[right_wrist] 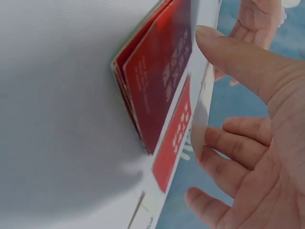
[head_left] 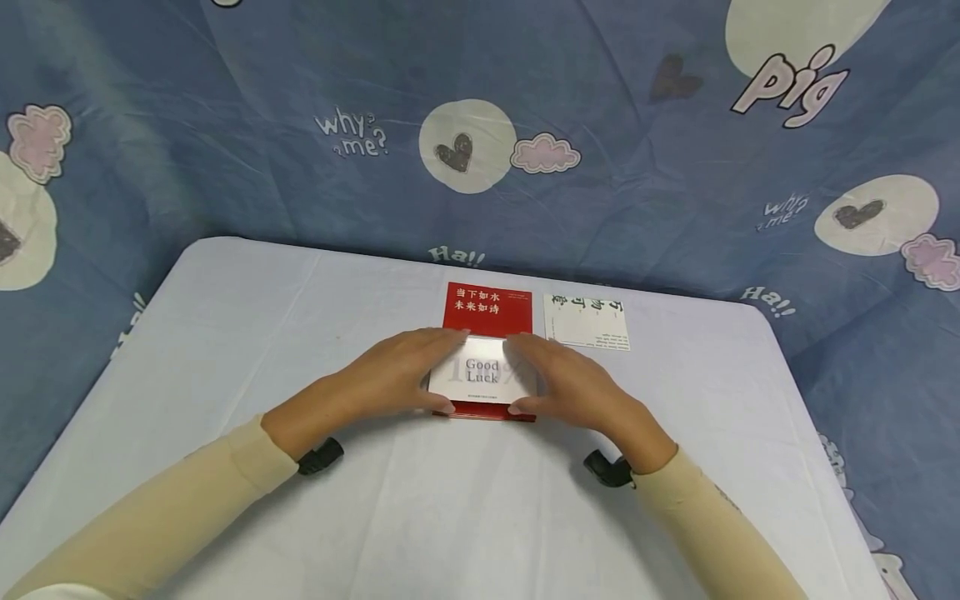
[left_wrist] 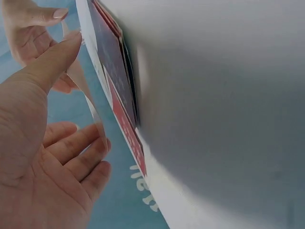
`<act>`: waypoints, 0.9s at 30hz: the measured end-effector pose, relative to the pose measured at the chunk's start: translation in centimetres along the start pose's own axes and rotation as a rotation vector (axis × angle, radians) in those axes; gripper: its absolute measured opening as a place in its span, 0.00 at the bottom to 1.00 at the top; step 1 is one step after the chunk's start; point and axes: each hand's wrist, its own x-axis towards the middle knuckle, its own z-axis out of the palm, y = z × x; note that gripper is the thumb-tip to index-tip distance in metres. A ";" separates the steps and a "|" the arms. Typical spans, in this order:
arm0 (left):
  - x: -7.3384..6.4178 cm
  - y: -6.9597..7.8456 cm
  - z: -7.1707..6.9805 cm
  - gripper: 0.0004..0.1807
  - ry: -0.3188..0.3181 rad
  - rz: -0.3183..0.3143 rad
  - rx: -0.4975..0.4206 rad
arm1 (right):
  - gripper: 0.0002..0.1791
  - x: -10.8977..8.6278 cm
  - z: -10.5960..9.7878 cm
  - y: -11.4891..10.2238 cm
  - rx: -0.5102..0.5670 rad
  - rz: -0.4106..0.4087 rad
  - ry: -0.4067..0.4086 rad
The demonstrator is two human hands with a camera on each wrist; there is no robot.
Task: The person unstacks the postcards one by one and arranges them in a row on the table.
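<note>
A white card reading "Good Luck" [head_left: 482, 379] is held above the table between both hands. My left hand [head_left: 390, 367] pinches its left side, thumb at the near edge and fingertips at the far edge. On the right side, my right hand [head_left: 577, 383] pinches it the same way. Below the raised card lies a small stack of red cards [right_wrist: 157, 76], mostly hidden in the head view. Both wrist views show the card edge-on, curving slightly between thumb and fingers, apart from the stack.
Behind the stack lies a red card with white characters [head_left: 487, 310]. To its right is a white card with dark green characters [head_left: 588, 325]. A white cloth covers the table [head_left: 435, 517]; a blue printed curtain [head_left: 285, 183] hangs behind it.
</note>
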 end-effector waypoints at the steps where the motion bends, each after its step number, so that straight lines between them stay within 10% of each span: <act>1: 0.0 0.0 -0.1 0.58 0.001 -0.002 0.003 | 0.49 0.1 -0.1 -0.1 -0.001 -0.003 0.001; 27: 0.0 -2.1 -3.5 0.55 0.065 0.079 0.094 | 0.50 3.8 -1.9 -1.7 -0.057 0.028 -0.027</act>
